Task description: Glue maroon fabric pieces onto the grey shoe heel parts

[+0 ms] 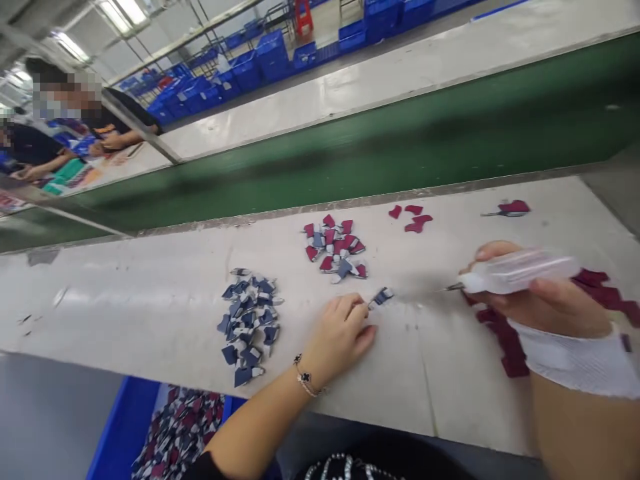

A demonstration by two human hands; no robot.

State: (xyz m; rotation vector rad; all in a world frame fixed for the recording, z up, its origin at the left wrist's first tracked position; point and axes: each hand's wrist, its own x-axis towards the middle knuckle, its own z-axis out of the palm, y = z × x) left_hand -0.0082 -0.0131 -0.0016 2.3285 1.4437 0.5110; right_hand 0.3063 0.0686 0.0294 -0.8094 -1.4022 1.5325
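On the white table (400, 373), the right hand (565, 307) grasps a clear bottle (530, 270), nozzle pointing left toward the small blue-grey piece (382, 297). The left hand (345, 330) is nearer, curled right beside it (whether pinching, I cannot tell); the piece slants away rightward from those fingertips.

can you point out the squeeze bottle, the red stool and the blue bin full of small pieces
squeeze bottle (520, 270): head view, middle of its clear body
red stool (303, 19): head view, its upright part
blue bin (114, 430): head view, its left wall
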